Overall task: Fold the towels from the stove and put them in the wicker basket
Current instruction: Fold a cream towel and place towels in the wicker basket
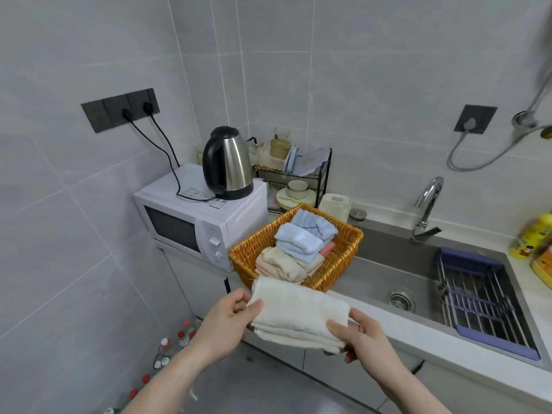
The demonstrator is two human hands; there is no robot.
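Towel (298, 312) folded, between grips | left hand (227, 324) pinches left end | right hand (364, 339) pinches right

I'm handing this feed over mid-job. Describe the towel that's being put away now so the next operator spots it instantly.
Start at the white microwave; the wicker basket sits just right of it. In front of the basket, both hands hold the cream towel, left hand and right hand at opposite ends. Unlike the blue, beige and pink towels, it is outside the basket.

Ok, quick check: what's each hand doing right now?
Left hand: grips the left end of the folded cream towel.
Right hand: grips the same towel's right end.
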